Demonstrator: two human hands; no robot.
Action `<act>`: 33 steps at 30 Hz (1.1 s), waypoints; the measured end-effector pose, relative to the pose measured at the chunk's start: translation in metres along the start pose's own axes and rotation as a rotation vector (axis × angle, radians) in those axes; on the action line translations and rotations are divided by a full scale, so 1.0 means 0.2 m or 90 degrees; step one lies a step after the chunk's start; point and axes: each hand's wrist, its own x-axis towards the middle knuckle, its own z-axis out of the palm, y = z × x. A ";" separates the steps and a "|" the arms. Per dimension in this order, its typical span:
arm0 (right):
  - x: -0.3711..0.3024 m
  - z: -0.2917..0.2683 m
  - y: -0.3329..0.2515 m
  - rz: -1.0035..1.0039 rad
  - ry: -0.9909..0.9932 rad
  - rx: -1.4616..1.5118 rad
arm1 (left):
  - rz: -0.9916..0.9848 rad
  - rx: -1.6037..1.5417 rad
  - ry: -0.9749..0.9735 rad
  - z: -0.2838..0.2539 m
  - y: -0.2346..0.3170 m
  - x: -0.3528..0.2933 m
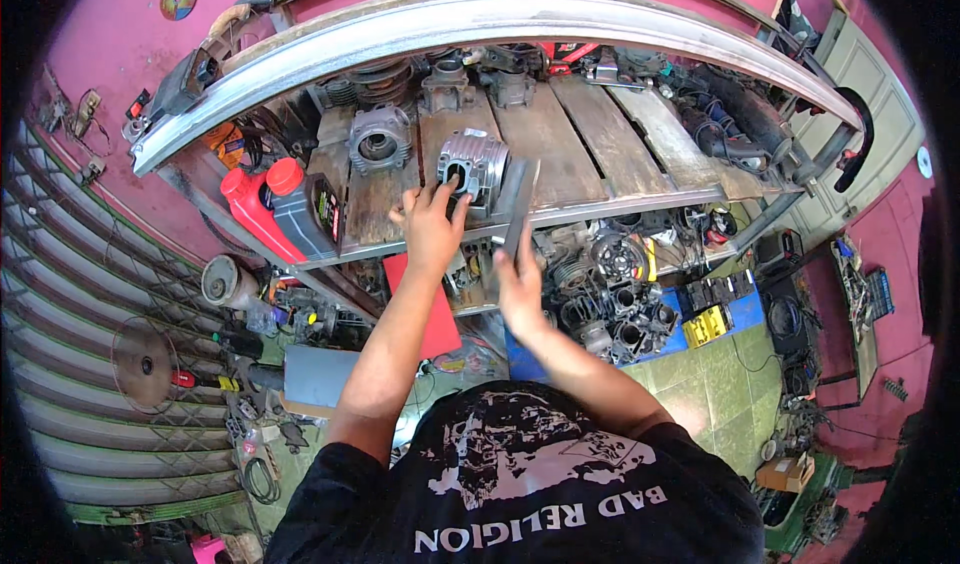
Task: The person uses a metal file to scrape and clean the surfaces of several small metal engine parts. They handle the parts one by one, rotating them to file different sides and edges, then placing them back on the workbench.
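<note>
A silver finned engine cylinder (482, 154) rests on the wooden bench top (545, 134), its opening turned toward me. My left hand (435, 226) reaches onto it from the near left. Index finger and thumb grip the edge of the opening, while the other fingers spread to the left. In my right hand (520, 292) is a long, flat, dark grey bar, possibly a file (520, 209). It slants upward just right of the cylinder; whether the two touch I cannot tell. Left of that cylinder stands a second, greyer engine cylinder (379, 139) with a round bore.
Red and grey oil bottles (300, 204) stand at the bench's left end. Used engine parts (450, 86) line its back, and a dark exhaust pipe (740, 124) lies right. A metal beam (480, 24) crosses overhead. Below, more engine parts (625, 309) sit near a blue mat (745, 309).
</note>
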 end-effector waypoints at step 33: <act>-0.05 -0.29 0.03 0.001 -0.011 0.022 | -0.007 0.045 -0.046 -0.08 0.04 0.09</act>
